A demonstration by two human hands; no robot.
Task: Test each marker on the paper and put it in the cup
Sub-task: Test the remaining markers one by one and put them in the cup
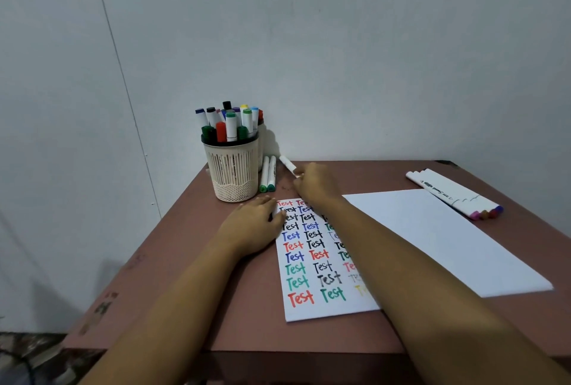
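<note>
Where the right hand (312,182) pinches its near end, the white marker (287,164) runs diagonally, its free end pointing up-left toward the cup (236,174), over the table's (185,245) far edge. The left hand (255,225) rests on the top-left corner of the paper (312,279) with fingers curled; I cannot tell whether it holds anything.

Paper sheets (432,230) x2; cup (233,174) x1; green-cap markers (268,174) beside cup x2.
</note>
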